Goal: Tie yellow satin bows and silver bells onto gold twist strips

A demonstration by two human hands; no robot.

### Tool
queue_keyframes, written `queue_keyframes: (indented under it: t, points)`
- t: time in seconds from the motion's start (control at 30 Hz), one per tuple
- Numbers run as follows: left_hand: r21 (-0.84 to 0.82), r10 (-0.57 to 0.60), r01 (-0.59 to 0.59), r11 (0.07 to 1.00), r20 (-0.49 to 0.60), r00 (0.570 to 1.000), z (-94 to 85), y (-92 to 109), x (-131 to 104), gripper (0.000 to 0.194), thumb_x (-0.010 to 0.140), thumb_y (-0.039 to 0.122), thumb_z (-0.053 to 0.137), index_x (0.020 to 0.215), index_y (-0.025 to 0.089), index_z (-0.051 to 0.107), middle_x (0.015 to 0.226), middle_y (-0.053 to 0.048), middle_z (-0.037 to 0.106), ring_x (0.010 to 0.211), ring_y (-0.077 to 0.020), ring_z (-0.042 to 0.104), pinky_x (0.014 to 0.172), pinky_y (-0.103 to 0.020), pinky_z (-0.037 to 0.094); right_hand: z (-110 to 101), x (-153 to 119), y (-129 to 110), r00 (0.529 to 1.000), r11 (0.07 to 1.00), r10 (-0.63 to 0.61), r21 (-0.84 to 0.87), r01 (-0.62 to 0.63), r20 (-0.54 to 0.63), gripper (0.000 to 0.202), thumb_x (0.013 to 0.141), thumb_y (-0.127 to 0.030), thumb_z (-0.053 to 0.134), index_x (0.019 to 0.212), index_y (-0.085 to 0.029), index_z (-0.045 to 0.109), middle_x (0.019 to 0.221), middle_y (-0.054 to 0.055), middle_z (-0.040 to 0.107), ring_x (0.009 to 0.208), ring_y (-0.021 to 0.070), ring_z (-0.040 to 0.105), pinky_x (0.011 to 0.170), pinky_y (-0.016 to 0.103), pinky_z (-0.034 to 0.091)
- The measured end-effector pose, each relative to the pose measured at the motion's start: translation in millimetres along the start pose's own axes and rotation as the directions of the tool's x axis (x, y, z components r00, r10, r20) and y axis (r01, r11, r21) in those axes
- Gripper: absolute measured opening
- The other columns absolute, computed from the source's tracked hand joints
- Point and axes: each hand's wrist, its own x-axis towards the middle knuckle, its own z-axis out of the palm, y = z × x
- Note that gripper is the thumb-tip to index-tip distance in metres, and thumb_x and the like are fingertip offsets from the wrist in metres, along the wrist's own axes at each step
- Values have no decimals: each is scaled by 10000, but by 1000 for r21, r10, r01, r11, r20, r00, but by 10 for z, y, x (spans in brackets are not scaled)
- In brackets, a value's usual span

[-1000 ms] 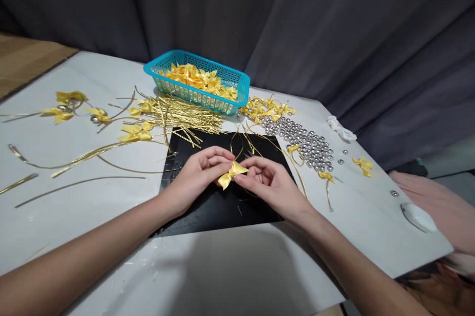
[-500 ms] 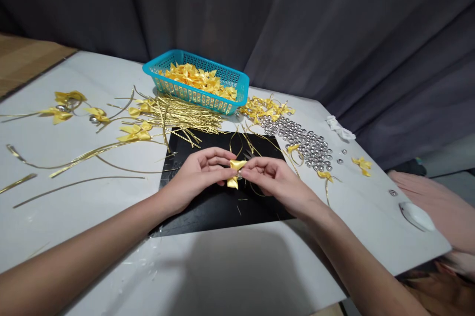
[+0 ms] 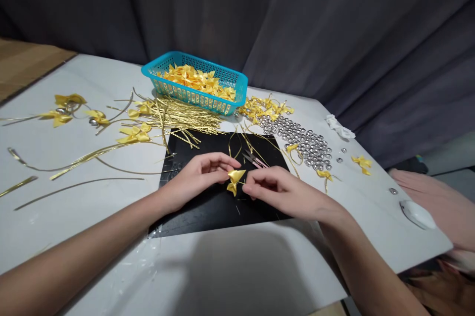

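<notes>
Over the black mat [image 3: 208, 212], my left hand [image 3: 208, 172] pinches a yellow ribbon bow [image 3: 235, 182] by its left side. My right hand [image 3: 269, 184] is closed just right of the bow, its thumb and forefinger on a thin gold strand that reaches the bow's middle. Small scissors [image 3: 255, 159] lie on the mat behind my right hand, blades pointing up and left. Loose gold ties [image 3: 185, 115] are heaped beyond the mat, in front of a blue basket [image 3: 243, 89] filled with yellow ribbon pieces [image 3: 193, 78].
Silver beads [image 3: 304, 142] spread at the right, beside a pile of yellow bows [image 3: 265, 108]. More bows [image 3: 134, 132] and long gold strands lie at the left. A white device [image 3: 417, 214] sits near the right edge, with a person in pink [image 3: 430, 202] beyond.
My right hand has moved slightly right and down, away from the bow, uncovering the scissors. The bow has turned in my left hand and sits a little lower.
</notes>
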Motion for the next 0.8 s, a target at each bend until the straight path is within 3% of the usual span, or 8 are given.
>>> queue_keyframes:
  t: [0.17,0.4,0.57,0.8]
  points:
    - [-62,-17,19,998,34,999,1,-32,-3,132,737,214,657,862,170,657,787,9,656,703,-110,590,641,-210,428,105,108,28,999,977,-24,211,31,-38,406,853,-509,496,646,-161,474,577,-65,304,520,66,250,467,223,204]
    - [-89,-40,48,995,88,995,11,-42,-2,201,729,211,691,907,146,624,745,-4,670,708,-111,606,656,-215,417,81,135,71,995,938,-9,343,43,-102,386,832,-490,542,659,-147,509,543,-69,343,474,51,256,437,223,173]
    - [-64,-44,47,997,46,998,24,-50,-5,215,719,238,706,905,159,632,769,13,647,689,-91,570,625,-201,410,62,113,71,995,928,16,373,21,-94,439,830,-475,550,574,-168,368,532,-76,299,471,42,215,443,229,140]
    - [44,-5,3,999,60,998,28,-62,-12,226,773,323,654,940,181,598,809,15,623,667,-90,533,553,-184,398,23,70,-10,998,959,-10,282,28,-66,416,817,-439,573,556,-168,394,528,-73,280,481,52,224,459,244,164]
